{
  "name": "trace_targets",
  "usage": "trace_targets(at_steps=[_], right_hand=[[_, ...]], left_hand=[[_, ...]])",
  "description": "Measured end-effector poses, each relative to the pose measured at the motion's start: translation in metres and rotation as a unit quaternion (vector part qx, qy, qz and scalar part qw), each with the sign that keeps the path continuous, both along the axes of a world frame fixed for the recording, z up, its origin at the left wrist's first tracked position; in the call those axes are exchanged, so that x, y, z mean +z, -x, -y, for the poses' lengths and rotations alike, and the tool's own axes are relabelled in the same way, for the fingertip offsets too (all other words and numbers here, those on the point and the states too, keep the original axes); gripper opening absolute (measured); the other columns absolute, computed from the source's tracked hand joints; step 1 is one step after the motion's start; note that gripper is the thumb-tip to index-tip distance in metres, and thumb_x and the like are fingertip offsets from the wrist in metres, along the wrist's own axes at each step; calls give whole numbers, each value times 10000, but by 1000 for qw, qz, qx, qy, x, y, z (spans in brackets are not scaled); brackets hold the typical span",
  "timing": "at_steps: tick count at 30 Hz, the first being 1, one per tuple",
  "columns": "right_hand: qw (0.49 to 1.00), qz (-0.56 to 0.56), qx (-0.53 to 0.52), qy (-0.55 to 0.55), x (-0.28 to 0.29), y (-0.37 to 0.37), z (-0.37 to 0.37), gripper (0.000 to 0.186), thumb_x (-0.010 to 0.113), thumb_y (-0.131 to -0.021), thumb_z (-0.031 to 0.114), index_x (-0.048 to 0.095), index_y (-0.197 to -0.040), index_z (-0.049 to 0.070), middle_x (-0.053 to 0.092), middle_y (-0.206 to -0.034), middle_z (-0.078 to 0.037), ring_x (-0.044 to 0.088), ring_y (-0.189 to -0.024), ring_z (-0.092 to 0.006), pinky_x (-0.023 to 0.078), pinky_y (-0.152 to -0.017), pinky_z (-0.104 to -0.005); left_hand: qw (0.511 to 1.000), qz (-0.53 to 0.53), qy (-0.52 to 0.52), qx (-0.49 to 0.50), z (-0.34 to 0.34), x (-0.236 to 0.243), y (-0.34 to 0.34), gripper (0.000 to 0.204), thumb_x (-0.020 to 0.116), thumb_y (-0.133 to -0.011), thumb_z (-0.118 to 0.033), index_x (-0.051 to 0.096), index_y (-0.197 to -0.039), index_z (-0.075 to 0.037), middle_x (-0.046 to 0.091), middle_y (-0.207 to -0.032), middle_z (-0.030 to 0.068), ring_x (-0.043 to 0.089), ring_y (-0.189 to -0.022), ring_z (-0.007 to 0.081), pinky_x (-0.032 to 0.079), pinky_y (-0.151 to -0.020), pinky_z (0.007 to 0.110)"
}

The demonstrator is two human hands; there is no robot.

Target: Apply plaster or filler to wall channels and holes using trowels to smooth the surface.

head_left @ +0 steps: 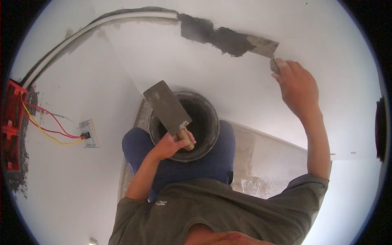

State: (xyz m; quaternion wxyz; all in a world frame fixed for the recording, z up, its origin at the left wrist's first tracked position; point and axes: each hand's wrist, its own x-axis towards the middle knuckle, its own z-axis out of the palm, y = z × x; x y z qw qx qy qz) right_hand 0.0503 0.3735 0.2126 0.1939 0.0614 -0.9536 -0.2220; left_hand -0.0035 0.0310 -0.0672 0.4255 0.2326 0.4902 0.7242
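My right hand (300, 87), raised at the upper right, is closed round the handle of a flat metal trowel (264, 45). Its blade lies against the white wall at the right end of a dark, wet-looking mortar patch (230, 41). My left hand (167, 146) grips the wooden handle of a second, wider rectangular trowel (168, 107). That blade tilts up and to the left over a round black bucket (212, 141), with a grey smear on its face. The bucket is between my knees, and its inside is dark.
A pale conduit (122, 16) curves through a wall groove from the mortar patch down to red junction boxes (12, 122) at the left. Red and yellow wires (57, 132) run to a hanging white wall plate (93, 132). Behind the bucket a stained floor (261, 163) meets the wall.
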Motion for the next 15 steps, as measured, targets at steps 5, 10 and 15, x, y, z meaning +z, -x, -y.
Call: trace_targets(at_steps=[5, 10, 15], right_hand=[[999, -19, -27, -12, 10, -1, 3, 302, 704, -956, 209, 628, -1211, 68, 708, -1045, -98, 690, -970, -268, 587, -801, -392], [998, -42, -45, -35, 13, -4, 6, 307, 716, -960, 226, 652, -1221, 76, 733, -1077, -103, 712, -976, -252, 599, -813, -374], [997, -59, -47, -31, 16, -7, 5, 308, 730, -949, 220, 658, -1215, 83, 736, -1064, -101, 718, -953, -248, 604, -791, -366]], left_hand=[[999, 30, 11, 10, 0, -1, -1, 337, 691, -963, -96, 492, -1234, -96, 650, -1139, 99, 656, -1123, 253, 508, -1034, 446], [1000, 13, 10, 2, -1, -4, 1, 340, 695, -960, -92, 485, -1226, -108, 654, -1142, 103, 661, -1130, 267, 506, -1043, 458], [1000, 10, 13, 1, -2, -7, 1, 342, 693, -960, -85, 482, -1229, -108, 656, -1140, 106, 665, -1129, 270, 508, -1039, 457]])
